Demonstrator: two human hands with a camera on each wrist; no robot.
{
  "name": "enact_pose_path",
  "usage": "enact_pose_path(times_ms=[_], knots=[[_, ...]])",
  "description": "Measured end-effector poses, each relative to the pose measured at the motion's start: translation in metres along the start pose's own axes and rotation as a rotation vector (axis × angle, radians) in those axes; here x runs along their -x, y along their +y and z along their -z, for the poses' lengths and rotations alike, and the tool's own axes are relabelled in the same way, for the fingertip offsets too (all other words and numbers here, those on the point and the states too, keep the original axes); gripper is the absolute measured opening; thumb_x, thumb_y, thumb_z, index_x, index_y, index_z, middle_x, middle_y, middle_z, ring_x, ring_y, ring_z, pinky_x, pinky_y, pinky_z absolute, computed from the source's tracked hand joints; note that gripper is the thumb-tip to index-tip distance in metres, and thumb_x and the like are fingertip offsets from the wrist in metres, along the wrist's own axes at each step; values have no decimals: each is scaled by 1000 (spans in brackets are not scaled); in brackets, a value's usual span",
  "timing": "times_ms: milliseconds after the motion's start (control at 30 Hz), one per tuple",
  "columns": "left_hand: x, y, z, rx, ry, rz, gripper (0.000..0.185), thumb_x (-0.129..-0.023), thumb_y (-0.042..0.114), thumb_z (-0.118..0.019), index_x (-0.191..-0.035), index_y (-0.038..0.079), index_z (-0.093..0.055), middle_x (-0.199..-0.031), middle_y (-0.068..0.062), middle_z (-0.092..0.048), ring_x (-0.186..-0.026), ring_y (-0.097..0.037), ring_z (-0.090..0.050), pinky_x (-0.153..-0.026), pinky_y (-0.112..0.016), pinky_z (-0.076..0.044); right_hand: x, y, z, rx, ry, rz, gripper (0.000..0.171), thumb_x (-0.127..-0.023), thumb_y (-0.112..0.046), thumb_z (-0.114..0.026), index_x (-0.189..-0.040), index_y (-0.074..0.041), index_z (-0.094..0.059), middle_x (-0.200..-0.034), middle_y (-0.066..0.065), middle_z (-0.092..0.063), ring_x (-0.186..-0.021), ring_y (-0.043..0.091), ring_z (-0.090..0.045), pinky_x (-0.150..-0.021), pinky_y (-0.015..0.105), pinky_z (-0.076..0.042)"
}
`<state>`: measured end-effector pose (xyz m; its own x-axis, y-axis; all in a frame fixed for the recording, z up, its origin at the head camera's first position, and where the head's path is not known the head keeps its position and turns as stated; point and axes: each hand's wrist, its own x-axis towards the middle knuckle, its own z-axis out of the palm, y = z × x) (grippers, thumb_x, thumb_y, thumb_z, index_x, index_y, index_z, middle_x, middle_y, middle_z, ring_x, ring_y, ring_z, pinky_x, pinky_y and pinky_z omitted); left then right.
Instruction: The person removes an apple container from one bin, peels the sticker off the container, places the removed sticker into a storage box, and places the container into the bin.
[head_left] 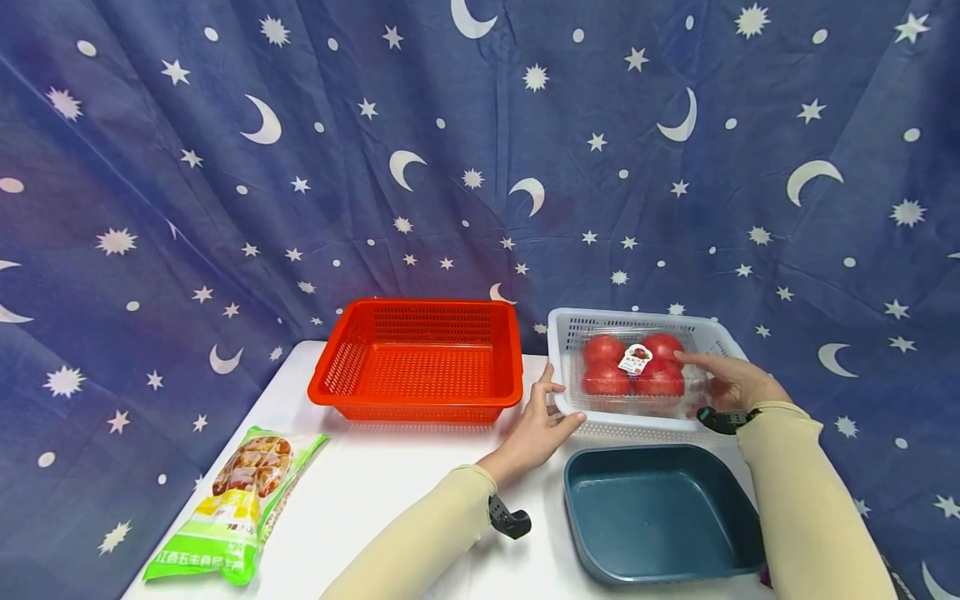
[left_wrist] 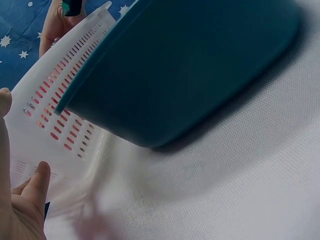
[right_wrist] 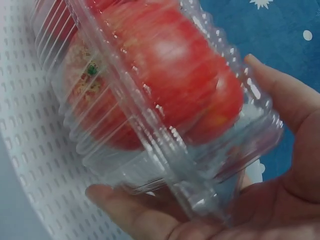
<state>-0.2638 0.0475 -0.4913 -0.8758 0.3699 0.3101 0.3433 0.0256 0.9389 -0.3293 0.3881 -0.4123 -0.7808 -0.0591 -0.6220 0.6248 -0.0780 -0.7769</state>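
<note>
Right hand (head_left: 731,382) has its fingers (right_wrist: 280,95) and thumb curled around the near-right end of the clear clamshell of tomatoes (head_left: 633,371), which sits inside the white perforated basket (head_left: 558,350) at the back right of the surface (head_left: 390,483). The right wrist view shows the pack cradled in the palm, thumb under, fingers over the lid edge; whether its base is resting on the basket floor or just off it, can't tell. Left hand (head_left: 542,421) has straight fingers laid against the white basket's near-left corner, thumb along the rim: bracing it, not gripping. Read: this is the grasp stage at the basket, either picking the pack out or setting it in; the pictures alone don't settle direction. Teal tub (head_left: 660,512) sits just in front of the white basket, nearly touching it; red basket (head_left: 420,362) is to the left, close beside the white one; green snack bag (head_left: 240,504) lies at the front left, well apart. Next move calls for a firm but light squeeze, since the thin plastic shell will flex and the tomatoes carry weight, plus keeping the pack level and clearing the basket wall while the left hand holds the basket from sliding.
</note>
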Motion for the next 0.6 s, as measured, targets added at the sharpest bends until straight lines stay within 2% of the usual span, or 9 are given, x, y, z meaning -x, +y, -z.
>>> enact_pose_path(times_ms=[167, 333, 600], knots=[[-6, -18, 0, -13, -4, 19, 50, -98, 15, -70, -133, 1, -37, -172, -6, -6, -117, -32, -62, -101, -36, -51, -1, -2, -1, -44, -12, 4, 106, -100, -38, -67, -162, -14, 15, -155, 29, -19, -138, 43, -28, -106, 62, -40], [-5, -17, 2, -19, -15, 29, 51, -98, 20, -70, -134, 4, -37, -172, -5, -6, -117, -26, -62, -101, -32, -51, 0, -4, -3, -25, 3, 6, 103, -99, -39, -67, -163, -13, 9, -147, 25, -30, -126, 38, -41, -104, 58, -44], [-5, -16, 2, -27, -18, 48, 52, -98, 22, -71, -134, 6, -37, -172, 1, -6, -118, -23, -62, -101, -28, -50, 1, -5, -7, 61, 56, 33, 98, -97, -42, -69, -162, -10, -2, -139, 23, -38, -99, 32, -59, -97, 57, -50]])
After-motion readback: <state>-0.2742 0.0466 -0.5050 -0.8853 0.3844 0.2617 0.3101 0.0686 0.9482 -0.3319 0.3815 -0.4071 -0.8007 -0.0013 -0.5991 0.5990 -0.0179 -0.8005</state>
